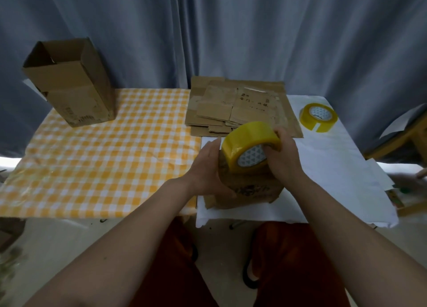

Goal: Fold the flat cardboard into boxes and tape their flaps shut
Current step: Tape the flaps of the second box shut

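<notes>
A small folded cardboard box [250, 191] stands near the table's front edge, on a white cloth [335, 168]. My left hand [205, 168] holds its left side, fingers wrapped round the wall. My right hand [283, 156] grips a yellow tape roll [248, 144] and holds it against the box's top. A pile of flat cardboard [240, 105] lies behind the box. An assembled box [69, 82] with open top flaps stands at the far left. A second tape roll [318, 117] lies at the right on the cloth.
A yellow checked cloth [104, 149] covers the table's left half. Grey curtains [208, 29] hang right behind the table. A wooden piece of furniture [402, 140] stands to the right. My legs in red trousers [180, 272] show below the table's front edge.
</notes>
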The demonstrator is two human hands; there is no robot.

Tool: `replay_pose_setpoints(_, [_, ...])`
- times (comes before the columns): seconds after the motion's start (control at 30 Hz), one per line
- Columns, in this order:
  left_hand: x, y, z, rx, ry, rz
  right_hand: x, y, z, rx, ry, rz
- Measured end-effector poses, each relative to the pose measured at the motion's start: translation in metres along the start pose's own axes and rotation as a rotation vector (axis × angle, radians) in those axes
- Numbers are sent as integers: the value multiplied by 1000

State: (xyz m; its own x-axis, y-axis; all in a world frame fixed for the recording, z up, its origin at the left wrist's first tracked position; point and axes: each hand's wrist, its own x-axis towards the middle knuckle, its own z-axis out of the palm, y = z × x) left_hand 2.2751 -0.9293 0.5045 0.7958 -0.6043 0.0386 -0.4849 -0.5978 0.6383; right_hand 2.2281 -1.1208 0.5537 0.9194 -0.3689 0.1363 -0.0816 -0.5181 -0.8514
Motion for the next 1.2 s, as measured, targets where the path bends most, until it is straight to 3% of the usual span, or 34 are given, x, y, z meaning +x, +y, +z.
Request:
replay_pose_setpoints(0.07, [2,7,5,51,0,37,-3,4,2,-10,19,22])
replay_pose_setpoints(0.23, [-8,-2,22,271,-87,-150,-9,15,5,-212,-52,53])
replay_pose_setpoints(0.57, [-5,4,20,-37,-96,-123,-14,33,5,-6,13,72])
replay_pose_setpoints(0.73, [1,-10,13,63,-168,-141,-15,43,18,-36,-4,157])
replay_pose_setpoints(0.97, [-3,-11,39,229,-68,-219,-6,40,36,-63,-15,285])
replay_pose_setpoints(1.1, [0,-13,39,347,-105,-253,-2,39,26,14,-105,196])
replay_pose_setpoints(1.2, [1,-13,40,373,-108,-248,-3,45,6,-110,-1,99])
